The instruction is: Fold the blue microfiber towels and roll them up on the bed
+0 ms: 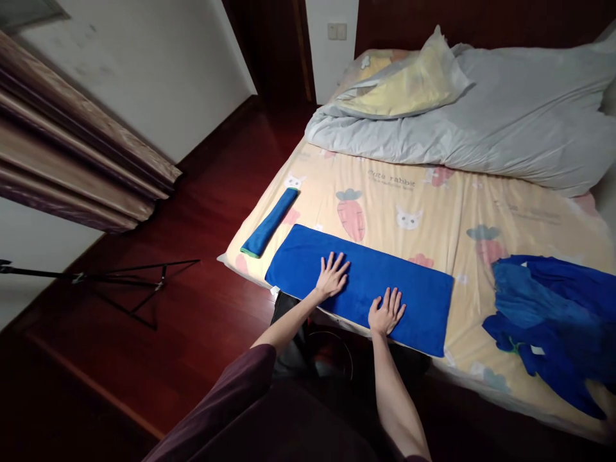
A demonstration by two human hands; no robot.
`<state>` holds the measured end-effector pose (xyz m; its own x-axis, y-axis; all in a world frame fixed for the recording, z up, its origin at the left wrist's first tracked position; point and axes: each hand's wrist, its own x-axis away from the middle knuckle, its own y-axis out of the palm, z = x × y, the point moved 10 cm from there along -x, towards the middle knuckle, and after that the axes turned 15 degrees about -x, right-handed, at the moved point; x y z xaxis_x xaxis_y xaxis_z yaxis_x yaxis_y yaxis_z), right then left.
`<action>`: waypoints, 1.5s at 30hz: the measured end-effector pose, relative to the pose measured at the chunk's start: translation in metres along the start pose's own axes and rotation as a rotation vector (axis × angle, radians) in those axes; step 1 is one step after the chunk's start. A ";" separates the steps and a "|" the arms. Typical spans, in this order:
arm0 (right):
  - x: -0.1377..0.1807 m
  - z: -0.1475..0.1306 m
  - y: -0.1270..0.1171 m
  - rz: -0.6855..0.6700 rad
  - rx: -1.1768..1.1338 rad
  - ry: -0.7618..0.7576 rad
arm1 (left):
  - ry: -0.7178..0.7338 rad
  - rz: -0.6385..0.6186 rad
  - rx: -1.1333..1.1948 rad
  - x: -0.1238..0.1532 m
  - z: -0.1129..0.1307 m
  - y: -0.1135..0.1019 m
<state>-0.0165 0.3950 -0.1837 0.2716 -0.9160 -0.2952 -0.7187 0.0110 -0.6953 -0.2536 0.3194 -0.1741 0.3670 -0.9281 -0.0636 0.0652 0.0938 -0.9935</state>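
1. A bed (385,205) with a carrot-print sheet, dim room.
2. A folded blue towel (414,289) lies flat at its near edge.
3. Left hand (331,276) and right hand (385,312) press it, fingers spread, gripping nothing.
4. Smoothing, apparently; another fold would need a grasped edge.

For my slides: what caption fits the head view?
Both hands, left and right, flat on a blue towel spread along the bed edge.

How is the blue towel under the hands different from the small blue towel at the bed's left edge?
The flat towel lies spread as a wide rectangle; the rolled towel is a narrow roll. Both hands, left hand and right hand, press the flat towel; nothing touches the rolled towel. Both are blue.
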 end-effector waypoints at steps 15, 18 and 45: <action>0.004 0.005 0.005 0.031 0.056 -0.036 | -0.406 0.003 -0.059 -0.062 -0.208 0.000; 0.004 0.006 0.004 0.038 0.070 -0.034 | -0.395 -0.022 -0.047 -0.061 -0.213 -0.004; 0.075 0.124 -0.135 0.019 -0.018 0.174 | -0.545 -0.420 0.126 0.280 -0.124 0.000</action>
<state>0.1802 0.3742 -0.1933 0.1440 -0.9714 -0.1887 -0.7343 0.0230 -0.6785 -0.2659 0.0150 -0.2032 0.6979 -0.5850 0.4132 0.3985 -0.1621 -0.9027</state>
